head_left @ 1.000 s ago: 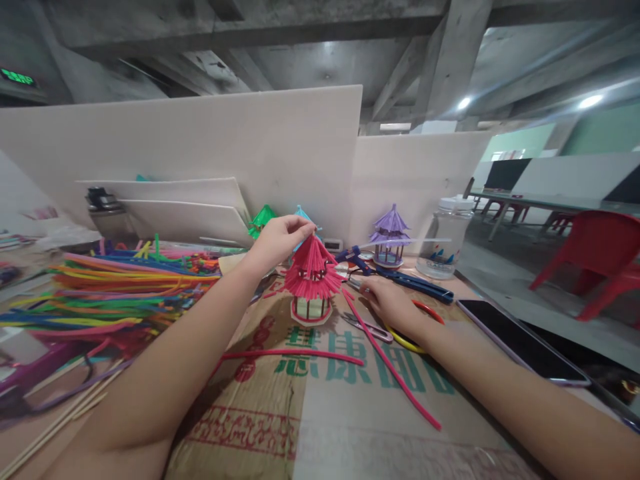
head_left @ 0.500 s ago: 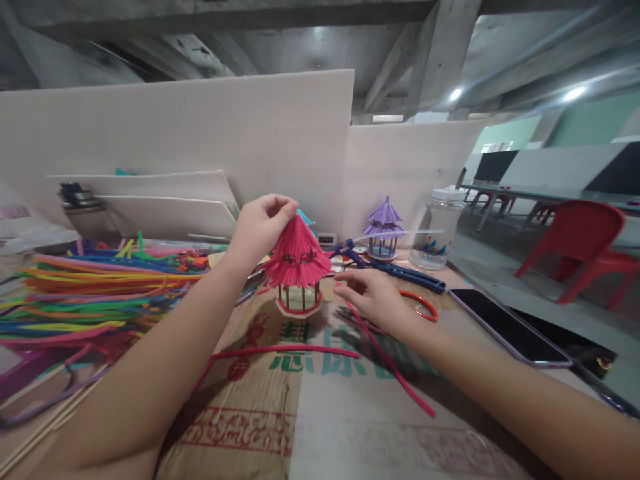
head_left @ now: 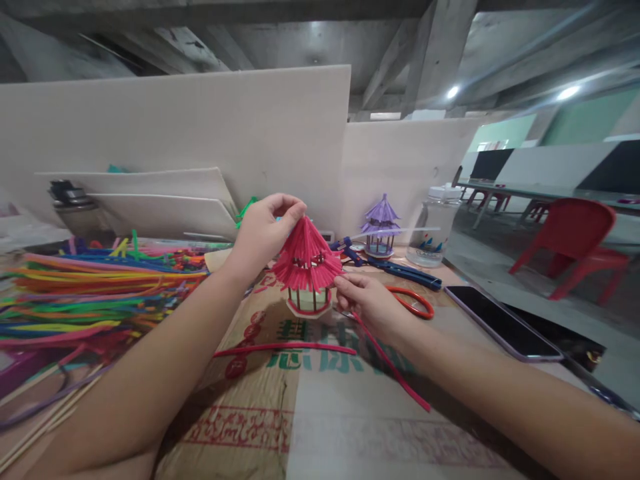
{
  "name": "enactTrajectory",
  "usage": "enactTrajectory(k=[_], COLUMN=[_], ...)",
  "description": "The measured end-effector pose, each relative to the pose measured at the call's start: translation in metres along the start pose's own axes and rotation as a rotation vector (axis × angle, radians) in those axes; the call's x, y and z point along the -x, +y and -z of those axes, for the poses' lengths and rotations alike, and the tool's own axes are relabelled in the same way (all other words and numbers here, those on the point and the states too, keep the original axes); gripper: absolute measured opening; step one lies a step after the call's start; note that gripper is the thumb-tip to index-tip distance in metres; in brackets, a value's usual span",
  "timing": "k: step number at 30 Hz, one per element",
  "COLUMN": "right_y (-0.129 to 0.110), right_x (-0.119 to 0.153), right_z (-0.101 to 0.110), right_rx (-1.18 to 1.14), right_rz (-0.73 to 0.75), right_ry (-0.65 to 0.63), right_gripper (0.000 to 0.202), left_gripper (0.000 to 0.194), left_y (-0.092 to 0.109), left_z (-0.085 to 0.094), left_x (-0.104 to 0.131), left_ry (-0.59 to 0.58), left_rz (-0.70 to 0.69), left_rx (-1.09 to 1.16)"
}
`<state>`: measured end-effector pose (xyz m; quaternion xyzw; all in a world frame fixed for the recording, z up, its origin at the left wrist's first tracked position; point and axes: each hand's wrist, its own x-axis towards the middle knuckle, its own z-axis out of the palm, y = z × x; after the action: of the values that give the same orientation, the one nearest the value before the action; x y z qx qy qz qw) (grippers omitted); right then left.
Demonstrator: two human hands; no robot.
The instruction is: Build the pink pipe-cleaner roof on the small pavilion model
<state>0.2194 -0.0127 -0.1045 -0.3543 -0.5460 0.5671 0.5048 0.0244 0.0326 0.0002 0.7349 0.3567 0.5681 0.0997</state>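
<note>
- Facing tall flat white boards [head_left: 175, 133], upright across the back.
- Off to the right, beyond the table, a red plastic chair [head_left: 575, 233].
- Working over a flat brown cardboard sheet [head_left: 250, 393] printed in green and red.
- To the left, a heap of fuzzy multicoloured craft stems [head_left: 105, 287], mostly lying lengthwise.
- At the back right, a clear bottle with a white lid [head_left: 433, 227].
- Nearer, at the right edge, a dark-screened phone in a pale purple case [head_left: 500, 323].
- Centred between both hands, upright on the cardboard, a two-tiered red model pavilion with brown posts and a pale base [head_left: 307, 260].
- Pinching its peak between thumb and forefinger of the left hand [head_left: 267, 227].
- At its lower roof's right edge, fingers of the right hand [head_left: 370, 300] curled in; cannot tell whether gripping.
- Behind, a purple model pavilion [head_left: 383, 223], with a blue glue gun [head_left: 345, 247] just left of it.
- Beside the right hand, an orange loop handle [head_left: 420, 307].
- In front, two loose red fuzzy stems [head_left: 285, 348], one running partly under the right hand.
</note>
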Motion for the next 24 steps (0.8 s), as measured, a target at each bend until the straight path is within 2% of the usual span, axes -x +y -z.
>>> enactTrajectory(k=[2,5,8,11,14,16,20,23,24], right_y=[-0.003,-0.016,-0.033,-0.044,-0.055,-0.065,-0.098,-0.131,-0.141], right_x=[-0.002,-0.007,-0.016,-0.026,-0.028,-0.025,-0.005,0.017,0.025], right_z=[0.004,0.019,0.042,0.067,0.083,0.087,0.082,0.077,0.076], right_rx=[0.12,0.389,0.638,0.727,0.733,0.832,1.159,1.197,1.189], right_rz=[-0.002,0.079,0.17,0.153,0.082,0.012,-0.107,-0.17,-0.149], right_ry=[0.013,0.087,0.217,0.237,0.152,0.065,-0.064,-0.187,-0.185], right_gripper=[0.045,0.038,0.032,0.035,0.034,0.031,0.04,0.054,0.056], left_gripper=[0.029,0.03,0.03,0.029,0.029,0.03,0.029,0.028,0.028], left_y=[-0.007,-0.019,-0.03,-0.038,-0.042,-0.043,-0.039,-0.034,-0.032], left_z=[0.001,0.004,0.007,0.008,0.006,0.004,-0.002,-0.006,-0.008], left_x=[-0.003,-0.008,-0.013,-0.016,-0.017,-0.016,-0.012,-0.01,-0.009], left_ry=[0.019,0.046,0.038,0.022,0.002,-0.011,-0.035,-0.068,-0.076], left_rz=[0.001,0.032,0.092,0.127,0.126,0.124,0.132,0.136,0.138], left_rx=[0.021,0.05,0.078,0.075,0.061,0.056,0.047,0.059,0.057])
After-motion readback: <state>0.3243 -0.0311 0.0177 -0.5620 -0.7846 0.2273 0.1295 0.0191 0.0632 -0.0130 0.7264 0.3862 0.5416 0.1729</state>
